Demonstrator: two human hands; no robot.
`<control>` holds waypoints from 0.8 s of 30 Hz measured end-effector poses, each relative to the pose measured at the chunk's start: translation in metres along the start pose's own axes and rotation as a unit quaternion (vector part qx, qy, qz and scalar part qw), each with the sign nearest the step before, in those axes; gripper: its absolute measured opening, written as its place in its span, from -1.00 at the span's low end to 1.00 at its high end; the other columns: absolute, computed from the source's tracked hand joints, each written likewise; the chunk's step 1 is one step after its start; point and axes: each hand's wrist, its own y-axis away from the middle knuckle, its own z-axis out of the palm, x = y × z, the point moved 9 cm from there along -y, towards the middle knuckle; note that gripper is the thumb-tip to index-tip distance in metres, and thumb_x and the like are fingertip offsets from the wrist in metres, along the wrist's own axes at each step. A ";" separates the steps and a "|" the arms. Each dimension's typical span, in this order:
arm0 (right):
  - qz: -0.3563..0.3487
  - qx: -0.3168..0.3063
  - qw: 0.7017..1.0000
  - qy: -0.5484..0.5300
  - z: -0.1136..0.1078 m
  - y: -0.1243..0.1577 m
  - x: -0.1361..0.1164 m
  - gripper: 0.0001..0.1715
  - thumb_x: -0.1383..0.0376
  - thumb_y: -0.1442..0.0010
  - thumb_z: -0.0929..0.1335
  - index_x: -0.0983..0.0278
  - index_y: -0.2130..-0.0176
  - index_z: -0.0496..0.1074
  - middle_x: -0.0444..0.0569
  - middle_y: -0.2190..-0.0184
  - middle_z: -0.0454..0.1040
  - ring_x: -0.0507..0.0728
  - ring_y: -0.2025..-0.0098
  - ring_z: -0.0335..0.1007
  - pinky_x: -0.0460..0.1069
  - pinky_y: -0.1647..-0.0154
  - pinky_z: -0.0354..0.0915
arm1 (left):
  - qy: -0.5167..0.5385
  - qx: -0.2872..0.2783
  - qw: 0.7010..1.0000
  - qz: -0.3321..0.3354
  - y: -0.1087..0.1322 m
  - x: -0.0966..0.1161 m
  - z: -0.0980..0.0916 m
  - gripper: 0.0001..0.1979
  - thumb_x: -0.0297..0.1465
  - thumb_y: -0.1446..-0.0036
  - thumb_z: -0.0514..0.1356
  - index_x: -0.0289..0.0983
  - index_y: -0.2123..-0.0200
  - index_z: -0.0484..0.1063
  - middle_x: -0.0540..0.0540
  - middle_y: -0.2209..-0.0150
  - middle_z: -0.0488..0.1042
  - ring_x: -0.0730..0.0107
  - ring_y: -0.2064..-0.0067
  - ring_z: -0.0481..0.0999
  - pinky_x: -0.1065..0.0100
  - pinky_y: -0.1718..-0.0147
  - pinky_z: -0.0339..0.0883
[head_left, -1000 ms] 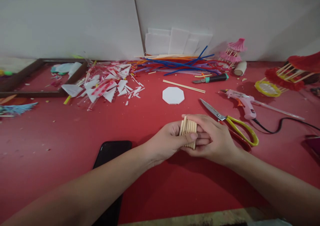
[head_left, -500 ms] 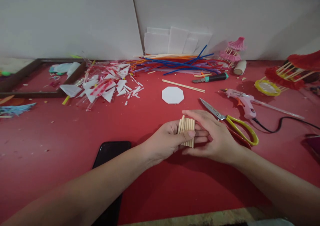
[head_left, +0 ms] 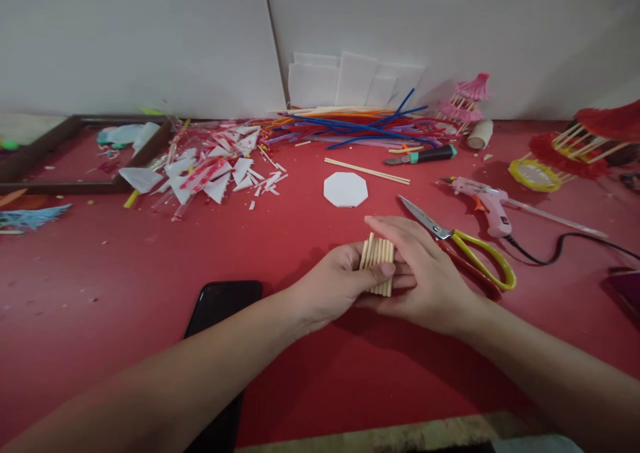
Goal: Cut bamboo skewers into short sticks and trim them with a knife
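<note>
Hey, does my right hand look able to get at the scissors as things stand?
Likely yes: your right hand cups loosely around the sticks, close beside the scissors, and nothing covers their yellow handle. The left hand holds the sticks, so the right seems free.

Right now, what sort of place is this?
Probably a craft workspace, judging by the pink glue gun, the scissors and the bunched short sticks.
</note>
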 end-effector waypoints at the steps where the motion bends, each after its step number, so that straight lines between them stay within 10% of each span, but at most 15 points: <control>1: -0.012 0.006 1.000 0.004 0.000 0.000 -0.002 -0.04 0.03 0.01 0.47 0.26 -0.24 0.11 0.16 -0.11 0.36 0.33 -0.15 0.27 0.28 -0.14 0.27 | 0.000 0.002 1.000 0.001 0.000 0.000 0.000 -0.73 -0.39 0.06 0.41 -0.40 0.27 0.54 -0.23 0.24 0.61 0.32 0.24 0.62 0.45 0.26 0.46; 24: -0.031 0.040 0.999 0.005 0.000 -0.004 -0.010 -0.30 0.15 -0.02 0.46 0.40 -0.08 0.31 0.19 0.01 0.44 0.27 -0.04 0.34 0.17 -0.09 0.32 | 0.010 0.027 1.000 0.010 -0.003 0.001 -0.004 -0.73 -0.39 0.14 0.45 -0.41 0.41 0.49 -0.04 0.48 0.52 0.52 0.42 0.52 0.52 0.36 0.37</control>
